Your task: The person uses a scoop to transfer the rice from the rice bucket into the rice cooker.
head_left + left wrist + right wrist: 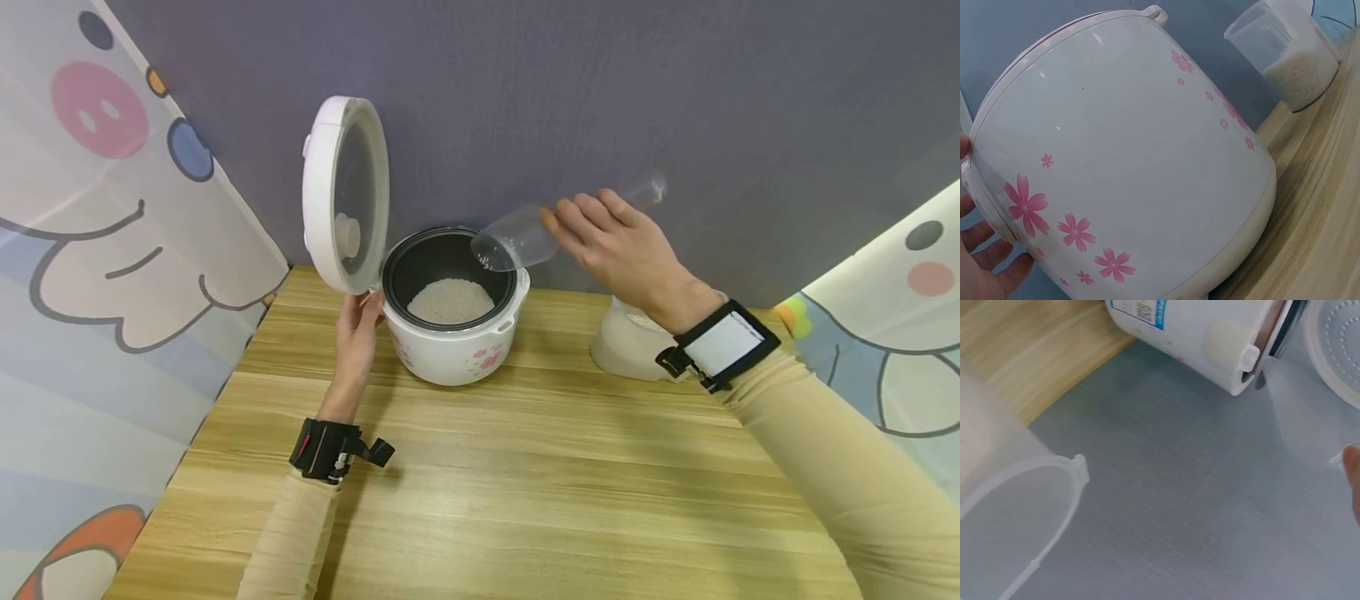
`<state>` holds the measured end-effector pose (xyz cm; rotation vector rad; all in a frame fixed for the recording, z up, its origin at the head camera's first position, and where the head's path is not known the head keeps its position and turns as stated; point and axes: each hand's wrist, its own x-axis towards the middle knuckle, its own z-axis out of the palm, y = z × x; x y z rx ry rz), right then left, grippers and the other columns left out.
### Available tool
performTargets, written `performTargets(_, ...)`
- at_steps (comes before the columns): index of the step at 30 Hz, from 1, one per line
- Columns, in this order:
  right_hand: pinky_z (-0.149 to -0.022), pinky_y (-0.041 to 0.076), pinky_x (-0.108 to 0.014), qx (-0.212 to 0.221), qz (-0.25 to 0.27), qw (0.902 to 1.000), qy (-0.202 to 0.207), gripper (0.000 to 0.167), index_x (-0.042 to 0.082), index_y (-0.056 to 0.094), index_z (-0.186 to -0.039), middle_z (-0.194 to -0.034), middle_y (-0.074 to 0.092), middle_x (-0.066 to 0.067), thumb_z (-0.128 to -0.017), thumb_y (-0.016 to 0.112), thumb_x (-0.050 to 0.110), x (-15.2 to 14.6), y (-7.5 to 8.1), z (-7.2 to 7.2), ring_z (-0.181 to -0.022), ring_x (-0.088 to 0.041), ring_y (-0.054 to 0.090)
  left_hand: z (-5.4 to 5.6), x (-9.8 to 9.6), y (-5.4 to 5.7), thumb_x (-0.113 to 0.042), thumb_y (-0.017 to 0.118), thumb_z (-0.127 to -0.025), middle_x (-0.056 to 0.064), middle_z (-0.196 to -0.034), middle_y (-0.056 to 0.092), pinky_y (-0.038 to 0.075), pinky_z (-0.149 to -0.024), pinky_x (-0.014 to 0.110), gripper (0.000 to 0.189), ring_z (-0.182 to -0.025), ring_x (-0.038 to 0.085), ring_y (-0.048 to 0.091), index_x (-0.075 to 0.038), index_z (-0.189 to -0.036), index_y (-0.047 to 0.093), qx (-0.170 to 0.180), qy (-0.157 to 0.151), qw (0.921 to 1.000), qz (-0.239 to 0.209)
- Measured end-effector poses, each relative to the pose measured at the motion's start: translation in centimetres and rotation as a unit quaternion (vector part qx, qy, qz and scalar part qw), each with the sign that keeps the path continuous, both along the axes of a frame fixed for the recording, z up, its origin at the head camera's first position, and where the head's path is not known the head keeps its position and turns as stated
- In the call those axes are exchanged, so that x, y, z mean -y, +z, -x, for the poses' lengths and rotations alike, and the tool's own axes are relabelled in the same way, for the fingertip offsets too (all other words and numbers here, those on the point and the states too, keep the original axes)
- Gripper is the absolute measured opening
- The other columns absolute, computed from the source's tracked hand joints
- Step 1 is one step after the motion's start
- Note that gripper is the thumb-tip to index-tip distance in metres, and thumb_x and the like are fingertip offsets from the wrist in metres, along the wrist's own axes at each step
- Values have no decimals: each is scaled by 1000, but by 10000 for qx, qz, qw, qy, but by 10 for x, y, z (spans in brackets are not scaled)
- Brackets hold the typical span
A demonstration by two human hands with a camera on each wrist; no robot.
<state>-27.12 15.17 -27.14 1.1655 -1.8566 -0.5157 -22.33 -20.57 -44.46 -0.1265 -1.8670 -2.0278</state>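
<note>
A white rice cooker with pink flowers stands on the table, its lid raised at the left. White rice lies in its dark inner pot. My right hand grips a clear plastic cup, tilted with its mouth over the pot's right rim; a few grains cling inside near the mouth. At the cooker's left side, by the lid's hinge, my left hand holds the body, with thumb and fingers around the projecting side piece in the left wrist view.
A translucent container partly filled with rice stands right of the cooker, partly hidden under my right wrist in the head view. A grey wall rises behind the wooden table. Cartoon-print curtains hang at both sides.
</note>
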Motion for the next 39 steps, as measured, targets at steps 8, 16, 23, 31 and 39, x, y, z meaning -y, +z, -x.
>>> performTargets(8,-97,44,-34,-1516,-203,9875,387,44,4,60,-141,-120,58,-11,-100,51,-8,-3,-12,0,-109,-24,52,-1,1,1,-24,47,-111,5,-150,52,47,-107,31,45,-131,17,56,-15,-155,43,56,49,10000,41)
performTargets(16,-97,40,-30,-2171,-451,9713,862,47,5,55,-144,-124,57,-9,-98,52,-4,1,-19,1,-115,-21,52,-1,2,1,-22,46,-111,6,-150,52,47,-108,34,45,-129,16,56,-15,-155,44,54,73,10000,-6)
performTargets(23,-96,40,-27,-2396,-311,9660,924,57,4,43,-155,-125,55,-7,-99,50,-5,2,-24,0,-114,-19,51,-2,2,2,-21,46,-111,5,-149,52,47,-108,34,44,-129,16,56,-15,-155,44,65,42,10000,-18)
performTargets(31,-88,40,-26,-2450,-99,9649,940,54,7,46,-154,-120,55,-5,-102,54,2,2,-26,-3,-107,-16,51,-2,4,1,-21,46,-111,4,-147,54,48,-106,29,43,-129,16,57,-14,-154,45,-17,21,10000,-27)
performTargets(39,-90,45,-37,-856,948,9903,553,40,11,65,-137,-113,61,-7,-100,58,-3,-2,-33,-7,-99,-25,56,0,4,3,-20,46,-111,4,-147,54,48,-106,29,43,-131,17,56,-13,-153,45,-42,-15,10000,-61)
